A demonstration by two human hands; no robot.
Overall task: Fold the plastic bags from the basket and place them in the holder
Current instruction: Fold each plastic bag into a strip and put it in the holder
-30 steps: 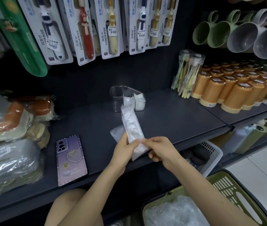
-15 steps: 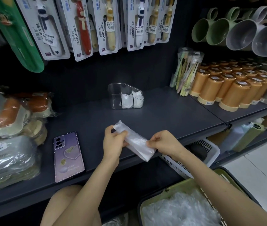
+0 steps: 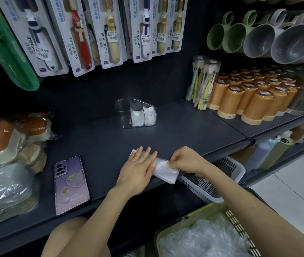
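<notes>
Plastic bag [image 3: 164, 170] mid-fold on a dark shelf [image 3: 184, 127], lower centre of the frame.

The left hand [image 3: 138, 168] lies flat with straight fingers and presses the bag down. The right hand [image 3: 183, 161] pinches the bag's right end, which juts past the shelf edge. Next, probably, that end needs folding over and creasing before the packet goes to the clear holder [image 3: 135, 113] at centre, which has white folded bags inside. More bags fill the green basket [image 3: 184, 217] at lower right, cut off by the frame. The folds under the left hand are hidden.

phone [image 3: 71, 184] on shelf [image 3: 166, 134]; orange cups [image 3: 247, 95]; hanging toothbrush packs [image 3: 108, 30]
</notes>
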